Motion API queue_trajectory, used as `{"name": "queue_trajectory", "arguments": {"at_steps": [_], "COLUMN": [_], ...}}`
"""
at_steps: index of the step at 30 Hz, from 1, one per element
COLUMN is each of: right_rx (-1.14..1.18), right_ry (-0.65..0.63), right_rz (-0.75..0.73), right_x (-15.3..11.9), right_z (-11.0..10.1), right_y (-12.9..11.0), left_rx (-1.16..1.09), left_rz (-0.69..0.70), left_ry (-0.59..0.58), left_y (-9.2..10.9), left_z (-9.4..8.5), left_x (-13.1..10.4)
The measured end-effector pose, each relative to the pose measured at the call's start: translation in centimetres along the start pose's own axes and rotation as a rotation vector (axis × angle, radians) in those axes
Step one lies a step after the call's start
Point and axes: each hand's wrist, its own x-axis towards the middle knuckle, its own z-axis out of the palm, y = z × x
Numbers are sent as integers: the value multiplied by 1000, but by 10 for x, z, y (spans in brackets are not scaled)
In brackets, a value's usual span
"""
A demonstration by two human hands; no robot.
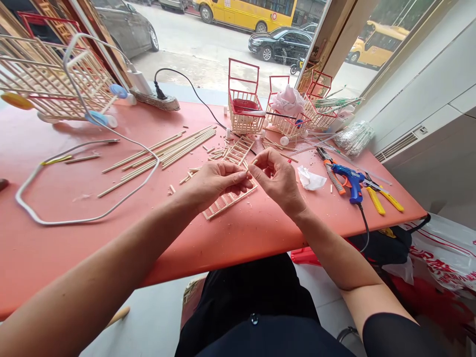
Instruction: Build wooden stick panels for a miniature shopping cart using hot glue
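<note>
Left hand point(217, 182), right hand point(278, 179): fingertips pinched, contents unclear; a sagging wrist could crack the frame point(233, 202), seven o'clock.

On the table point(55, 248), one miniature shopping cart point(48, 74) stands upper left, three more carts point(245, 106) upper right of centre. Sticks point(186, 146) lie left of centre, a ladder-like frame point(231, 204) at centre below the left hand point(221, 183) and right hand point(278, 181), a glue gun point(353, 183) between two pliers point(392, 202) at right.

From here I see daylit windows point(208, 54) behind a salmon-pink table point(63, 253), pale tiled floor point(145, 317), white right-hand wall point(420, 82).
</note>
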Motion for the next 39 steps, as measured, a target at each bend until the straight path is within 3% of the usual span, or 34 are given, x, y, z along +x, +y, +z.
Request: {"name": "queue_trajectory", "arguments": {"at_steps": [8, 16, 22, 25, 30, 33, 39], "right_rx": [-174, 233, 316, 320, 272, 210, 13], "right_ry": [51, -32, -56, -44, 2, -5, -85], "right_rz": [-203, 102, 278, 299, 256, 228, 169], "right_x": [-6, 0, 5, 7, 7, 7, 4], "right_z": [4, -1, -6, -7, -9, -10, -6], "right_y": [1, 1, 7, 8, 6, 8, 14], "left_rx": [32, 81, 239, 359, 721, 871, 1090], "left_rz": [74, 162, 106, 132, 310, 367, 321], "left_ry": [57, 29, -15, -28, -18, -73, 209], "left_y": [-2, -1, 5, 3, 1, 7, 22], "left_z": [3, 8, 8, 8, 19, 20, -15], "left_x": [0, -1, -5, -6, -13, -16, -9]}}
